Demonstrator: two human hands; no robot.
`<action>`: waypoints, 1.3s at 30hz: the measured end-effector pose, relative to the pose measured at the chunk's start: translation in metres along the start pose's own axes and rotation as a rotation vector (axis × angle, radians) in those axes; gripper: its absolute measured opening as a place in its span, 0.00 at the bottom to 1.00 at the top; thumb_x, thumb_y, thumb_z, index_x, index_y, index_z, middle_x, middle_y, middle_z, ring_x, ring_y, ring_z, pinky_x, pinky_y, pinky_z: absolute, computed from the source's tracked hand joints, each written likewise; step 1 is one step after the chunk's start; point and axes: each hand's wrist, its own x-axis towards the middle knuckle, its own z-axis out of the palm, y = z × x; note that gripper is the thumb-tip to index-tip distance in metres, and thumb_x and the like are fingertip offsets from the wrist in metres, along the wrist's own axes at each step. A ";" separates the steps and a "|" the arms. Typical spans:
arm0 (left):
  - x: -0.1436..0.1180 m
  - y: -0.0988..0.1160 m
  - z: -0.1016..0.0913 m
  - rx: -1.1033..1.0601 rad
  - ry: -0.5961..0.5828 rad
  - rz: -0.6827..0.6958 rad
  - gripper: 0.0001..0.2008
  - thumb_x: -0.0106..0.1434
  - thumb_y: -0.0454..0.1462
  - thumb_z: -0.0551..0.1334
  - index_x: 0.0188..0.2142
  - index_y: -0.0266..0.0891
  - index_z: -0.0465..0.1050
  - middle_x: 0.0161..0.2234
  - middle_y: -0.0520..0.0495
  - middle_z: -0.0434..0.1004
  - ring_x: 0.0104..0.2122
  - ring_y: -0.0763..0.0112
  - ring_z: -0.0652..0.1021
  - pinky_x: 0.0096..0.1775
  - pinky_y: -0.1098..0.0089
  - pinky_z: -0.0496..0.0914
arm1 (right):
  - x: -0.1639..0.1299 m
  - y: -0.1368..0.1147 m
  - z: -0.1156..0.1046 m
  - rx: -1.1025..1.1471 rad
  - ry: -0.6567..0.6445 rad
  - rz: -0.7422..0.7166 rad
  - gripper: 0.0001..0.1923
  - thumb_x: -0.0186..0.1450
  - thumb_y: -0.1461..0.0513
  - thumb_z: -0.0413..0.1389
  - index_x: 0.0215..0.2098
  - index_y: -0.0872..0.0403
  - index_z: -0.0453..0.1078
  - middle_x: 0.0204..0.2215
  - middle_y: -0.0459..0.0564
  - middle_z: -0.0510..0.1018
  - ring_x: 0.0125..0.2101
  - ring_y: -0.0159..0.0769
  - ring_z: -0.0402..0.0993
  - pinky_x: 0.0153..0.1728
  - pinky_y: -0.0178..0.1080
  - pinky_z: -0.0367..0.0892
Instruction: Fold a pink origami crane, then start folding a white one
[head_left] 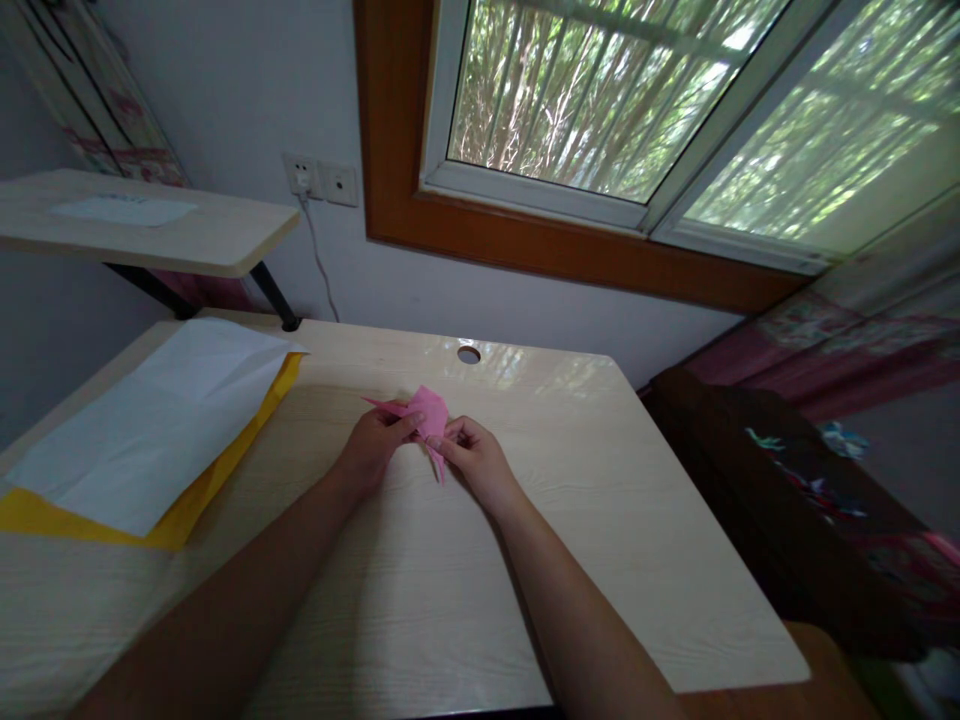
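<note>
A folded pink paper figure (430,408), which looks like an origami crane, is held between my two hands over the middle of the desk. One thin pointed end sticks out to the left and another points down toward me. My left hand (377,440) pinches its left side, with the thumb on top. On the other side, my right hand (472,455) grips the lower right part between thumb and fingers. The undersides of the folds are hidden by my fingers.
White paper (172,420) lies over a yellow sheet (214,490) on the desk's left. A raised shelf (247,235) stands behind them, bearing a paper slip (124,209). The wooden desk (600,520) has a cable hole (469,355) near its back edge, below a window.
</note>
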 end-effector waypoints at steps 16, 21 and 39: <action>-0.004 0.002 0.004 -0.022 -0.055 -0.007 0.18 0.52 0.45 0.74 0.37 0.35 0.79 0.32 0.47 0.82 0.33 0.62 0.82 0.42 0.58 0.79 | -0.003 -0.006 0.005 0.133 0.064 -0.073 0.19 0.57 0.51 0.67 0.36 0.49 0.64 0.25 0.40 0.68 0.24 0.31 0.62 0.26 0.35 0.59; -0.006 0.002 0.007 -0.029 0.013 0.031 0.30 0.54 0.42 0.74 0.55 0.38 0.72 0.40 0.47 0.82 0.36 0.64 0.83 0.43 0.59 0.80 | -0.005 -0.004 0.003 0.044 0.050 -0.074 0.17 0.58 0.52 0.67 0.34 0.50 0.65 0.24 0.40 0.66 0.25 0.31 0.60 0.27 0.35 0.57; -0.002 -0.008 0.004 0.035 -0.076 0.084 0.17 0.55 0.46 0.72 0.38 0.35 0.81 0.31 0.47 0.82 0.32 0.65 0.81 0.39 0.64 0.78 | 0.000 0.005 0.003 0.039 -0.003 -0.047 0.22 0.51 0.54 0.71 0.30 0.50 0.61 0.24 0.38 0.66 0.24 0.30 0.61 0.25 0.34 0.57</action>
